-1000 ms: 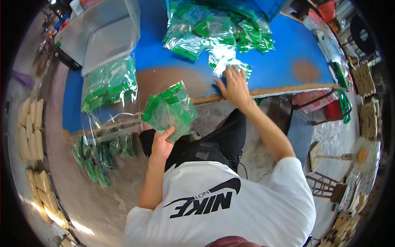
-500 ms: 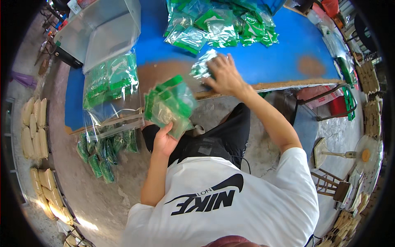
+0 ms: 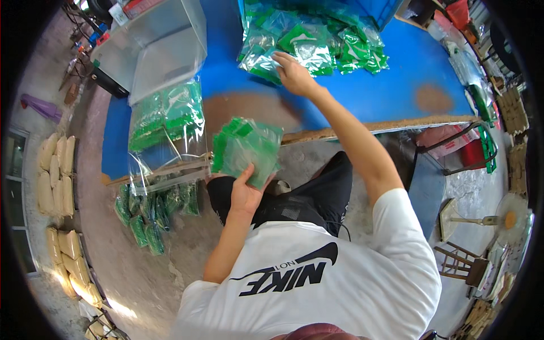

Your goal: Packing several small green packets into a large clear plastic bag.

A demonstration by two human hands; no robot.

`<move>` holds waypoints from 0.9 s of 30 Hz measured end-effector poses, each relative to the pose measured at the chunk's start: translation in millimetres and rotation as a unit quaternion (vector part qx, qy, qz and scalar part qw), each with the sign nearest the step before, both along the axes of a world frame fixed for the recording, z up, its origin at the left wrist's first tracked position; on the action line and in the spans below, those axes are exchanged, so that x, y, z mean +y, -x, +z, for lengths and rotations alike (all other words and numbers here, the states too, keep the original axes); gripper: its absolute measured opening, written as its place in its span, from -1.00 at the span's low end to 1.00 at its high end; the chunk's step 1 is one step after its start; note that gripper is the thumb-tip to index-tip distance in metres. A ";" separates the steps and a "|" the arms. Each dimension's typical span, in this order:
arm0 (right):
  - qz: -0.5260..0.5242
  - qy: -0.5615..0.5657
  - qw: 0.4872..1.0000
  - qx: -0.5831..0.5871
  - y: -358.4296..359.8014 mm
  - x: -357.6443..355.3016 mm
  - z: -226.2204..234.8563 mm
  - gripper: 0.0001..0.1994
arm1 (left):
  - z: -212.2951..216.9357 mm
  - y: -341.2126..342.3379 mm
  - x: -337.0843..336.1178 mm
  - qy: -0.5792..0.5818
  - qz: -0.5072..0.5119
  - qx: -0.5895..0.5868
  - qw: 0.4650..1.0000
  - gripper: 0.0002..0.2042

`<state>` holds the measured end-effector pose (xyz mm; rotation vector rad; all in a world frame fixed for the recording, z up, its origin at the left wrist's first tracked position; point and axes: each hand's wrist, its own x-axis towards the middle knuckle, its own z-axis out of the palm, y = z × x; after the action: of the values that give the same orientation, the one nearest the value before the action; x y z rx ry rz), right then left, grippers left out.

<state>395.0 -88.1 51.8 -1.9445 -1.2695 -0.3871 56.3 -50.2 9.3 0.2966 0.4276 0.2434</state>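
Note:
A fanned stack of flat green-and-clear plastic packets [image 3: 249, 148] is held in my left hand [image 3: 247, 194], thumb on top, above my lap at the table's front edge. My right hand [image 3: 296, 75] reaches over the table to a loose pile of similar shiny packets [image 3: 309, 48]. Its fingers are closed together at a packet [image 3: 262, 60] on the pile's left side; the fingertips are partly hidden. Left of the stack, a large clear plastic bag [image 3: 170, 116] with rows of green packets in it hangs over the table's front edge from a translucent bin [image 3: 170, 56].
The blue table [image 3: 362, 102] has worn brown patches and a rough front edge. Several bundled green packets [image 3: 148, 218] are on the floor below the bag. A blue container [image 3: 368, 10] is behind the pile. To the right are a fan [image 3: 509, 220] and a wooden stool [image 3: 467, 263].
My right hand has moved from a packet near the table's front edge to the pile farther back. The stack in my left hand has shifted slightly right and lies flatter.

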 end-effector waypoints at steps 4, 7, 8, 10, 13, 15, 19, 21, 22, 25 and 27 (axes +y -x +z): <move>0.001 0.261 0.954 -0.150 18.2 14.8 -12.5 -0.57 | -20.3 21.4 9.3 -0.012 0.026 0.024 0.999 -0.53; 0.107 0.247 0.956 -0.120 78.9 4.1 26.1 -0.57 | -34.3 42.8 22.2 0.046 0.030 -0.041 0.998 -0.45; 0.103 0.197 0.970 -0.095 91.6 -2.5 26.6 -0.58 | -44.3 52.2 30.3 0.069 0.012 -0.046 0.996 -0.45; 0.094 0.144 0.984 -0.048 108.6 -8.4 22.6 -0.69 | -45.3 50.9 38.7 0.082 -0.028 -0.093 0.992 -0.48; 0.163 0.129 0.978 -0.001 142.6 -14.7 20.2 -0.78 | -31.6 38.6 35.5 -0.015 0.032 -0.043 0.998 -0.42; 0.247 0.105 0.961 0.071 145.6 -10.3 17.4 -0.79 | -25.7 30.3 35.7 0.001 0.050 -0.039 0.998 -0.47; 0.182 0.079 0.975 0.103 115.5 1.1 28.0 -0.74 | -23.9 31.3 33.4 -0.059 0.043 -0.026 0.997 -0.50; 0.244 0.090 0.965 -0.028 98.7 -4.8 11.8 -0.71 | -22.5 33.0 33.4 -0.058 0.041 -0.027 0.997 -0.52; 0.221 0.104 0.968 -0.059 99.2 -9.3 12.0 -0.74 | -23.1 36.8 30.6 -0.053 0.057 -0.018 0.997 -0.50; 0.010 0.220 0.973 -0.076 103.7 -27.7 16.1 -0.71 | -31.9 46.3 33.4 -0.058 0.048 -0.031 0.997 -0.45; -0.024 0.243 0.967 -0.072 106.7 -33.9 17.2 -0.59 | -39.7 53.4 33.4 -0.067 0.021 -0.053 0.996 -0.42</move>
<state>288.3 -122.1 69.1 -2.3939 -1.5194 -0.2583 2.9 -16.8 -30.4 0.4051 0.3136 0.3276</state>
